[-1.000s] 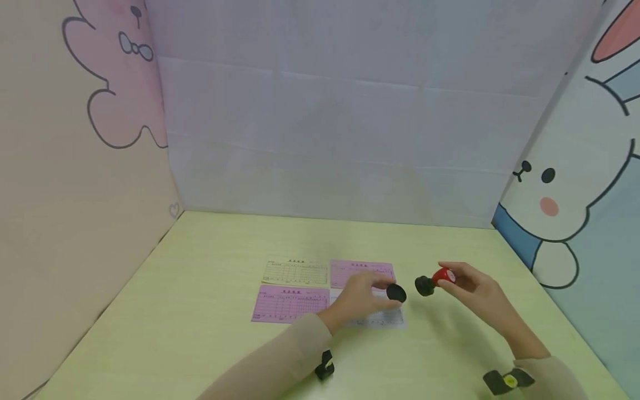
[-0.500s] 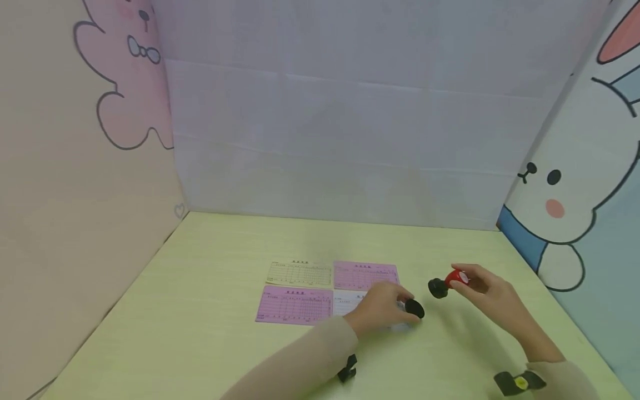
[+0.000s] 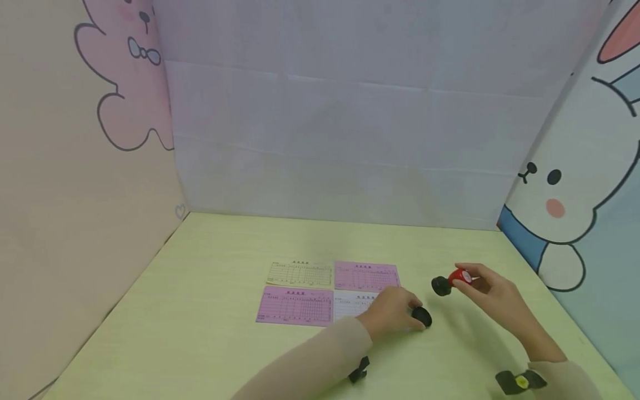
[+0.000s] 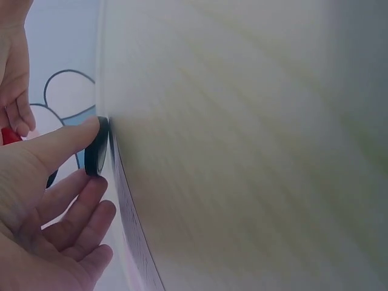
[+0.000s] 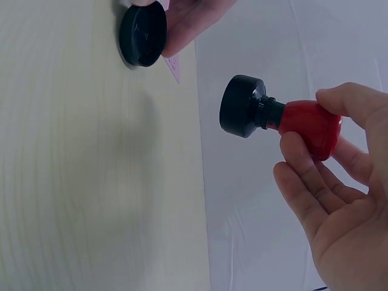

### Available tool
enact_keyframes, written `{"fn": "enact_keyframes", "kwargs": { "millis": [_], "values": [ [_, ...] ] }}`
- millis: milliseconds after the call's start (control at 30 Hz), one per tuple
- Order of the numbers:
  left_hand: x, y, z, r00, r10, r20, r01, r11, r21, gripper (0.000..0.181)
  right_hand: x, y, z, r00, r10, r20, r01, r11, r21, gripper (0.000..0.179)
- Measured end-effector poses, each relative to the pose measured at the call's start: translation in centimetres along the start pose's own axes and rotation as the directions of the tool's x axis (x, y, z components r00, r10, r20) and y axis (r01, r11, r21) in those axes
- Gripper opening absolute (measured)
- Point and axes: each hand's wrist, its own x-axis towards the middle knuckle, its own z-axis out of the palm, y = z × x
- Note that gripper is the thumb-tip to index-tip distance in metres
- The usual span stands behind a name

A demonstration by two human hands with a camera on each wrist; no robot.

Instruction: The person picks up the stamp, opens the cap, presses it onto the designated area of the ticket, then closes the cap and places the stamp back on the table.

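My left hand (image 3: pixel 392 312) pinches a round black stamp cap (image 3: pixel 422 317) between thumb and fingers, low at the tabletop. In the right wrist view the cap (image 5: pixel 143 36) shows its hollow inside. My right hand (image 3: pixel 497 297) grips the red handle of a stamp (image 3: pixel 459 276) in the air, farther right. Its wide black head (image 5: pixel 241 106) points left, toward the cap, and the two are apart. A white form slip (image 3: pixel 350 303) lies partly beneath my left hand, which hides its right part.
Two pink slips (image 3: pixel 296 305) and a yellow slip (image 3: pixel 300 273) lie flat beside the white one on the pale yellow-green table (image 3: pixel 200 344). A white cloth wall (image 3: pixel 320 139) stands behind. Side panels with cartoon animals (image 3: pixel 555 178) flank the table.
My left hand has moved right and toward me with the cap, down to the tabletop, showing more of the white slip's left part. My right hand still holds the stamp in the air.
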Motion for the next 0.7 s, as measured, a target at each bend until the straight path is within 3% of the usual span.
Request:
{"fn": "enact_keyframes", "kwargs": {
  "millis": [367, 700],
  "values": [
    [0.56, 0.18, 0.69, 1.000, 0.014, 0.024, -0.017, 0.989, 0.150, 0.041, 0.37, -0.03, 0.21, 1.000, 0.025, 0.001, -0.025, 0.999, -0.026, 0.045],
    [0.27, 0.01, 0.26, 1.000, 0.010, 0.028, -0.013, 0.994, 0.107, 0.047, 0.72, -0.12, 0.67, 1.000, -0.004, -0.007, 0.004, 1.000, 0.001, 0.041]
  ]
}}
